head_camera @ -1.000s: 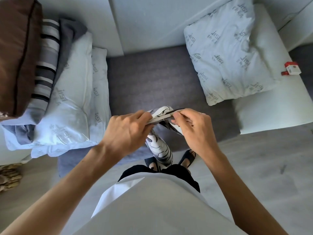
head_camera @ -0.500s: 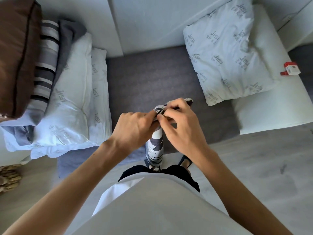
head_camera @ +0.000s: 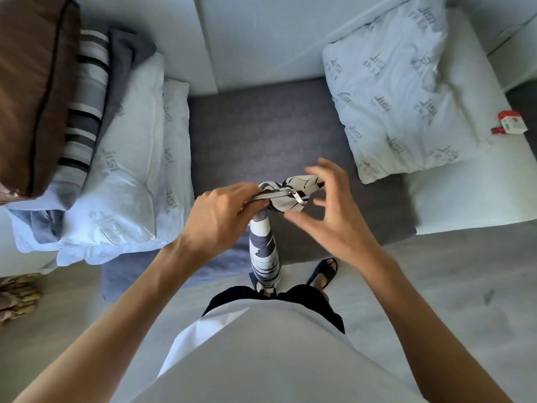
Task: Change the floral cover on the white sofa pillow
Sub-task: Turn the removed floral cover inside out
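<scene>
From the head view, we look down at our own two hands in front of the gray sofa seat (head_camera: 261, 126).

Our left hand (head_camera: 216, 221) pinches the top edge of the floral cover (head_camera: 263, 257), right by the zipper (head_camera: 279, 194). The cover hangs down from that hand in a long soft strip, nearly to our feet. Our right hand (head_camera: 334, 216) is spread wide with loose fingers, just to the right of the cover. It holds nothing. A little metal zipper pull (head_camera: 299, 198) dangles between the two hands.

We think we are getting the cover ready. The zipper side is up, and the next move looks like opening the cover's mouth wide. For that the right hand needs to take the other side of the opening, so both hands can pull it apart.

The white pillow (head_camera: 398, 103) lies to the right of the gray seat and behind our right hand, on the white part of the sofa. It is puffy and crinkly, with small gray words printed all over it. It has no cover on.

The floral cover is thin and floppy, white with dark gray shapes and black lines.

To the left of the gray seat we see more white pillows (head_camera: 122, 181), a striped cloth (head_camera: 84, 112) and a smooth brown cushion (head_camera: 32, 91) stacked up. A small red and white box (head_camera: 511, 125) sits to the right of the white pillow.
</scene>
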